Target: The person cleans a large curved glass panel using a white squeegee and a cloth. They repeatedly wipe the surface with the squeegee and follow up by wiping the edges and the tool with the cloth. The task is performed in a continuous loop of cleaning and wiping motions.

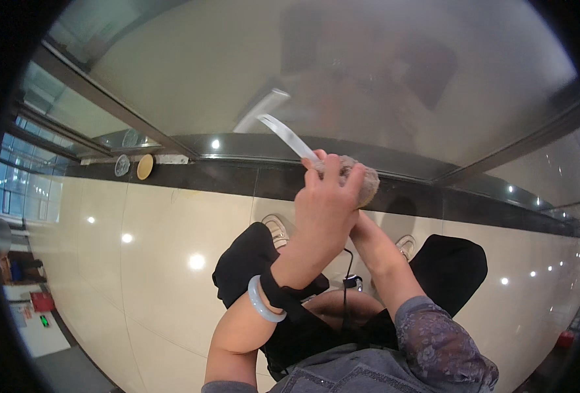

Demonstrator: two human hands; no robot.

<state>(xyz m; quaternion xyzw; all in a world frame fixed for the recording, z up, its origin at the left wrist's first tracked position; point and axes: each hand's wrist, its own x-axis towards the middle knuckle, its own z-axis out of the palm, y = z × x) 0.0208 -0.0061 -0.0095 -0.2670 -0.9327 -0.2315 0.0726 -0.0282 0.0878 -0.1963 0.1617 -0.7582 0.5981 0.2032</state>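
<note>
My left hand (325,189), below a pale bangle and a black wristband, has its fingers curled over a greyish-brown cloth or sponge pad (370,182) with a yellowish lower edge. My right forearm crosses behind it, so most of my right hand (313,158) is hidden. A few fingertips show around the lower end of a white squeegee handle (290,136). The wide, slightly blurred squeegee blade (265,109) is at or against the large glass panel (211,83); contact is hard to judge. Faint reflections show in the glass.
A dark stone strip (221,178) runs under the glass, between metal frame posts (138,118). At the left on it stand a yellow bowl (145,167) and a clear plastic container (122,165). My knees and shoes (276,230) are below, on glossy cream tiles (162,275).
</note>
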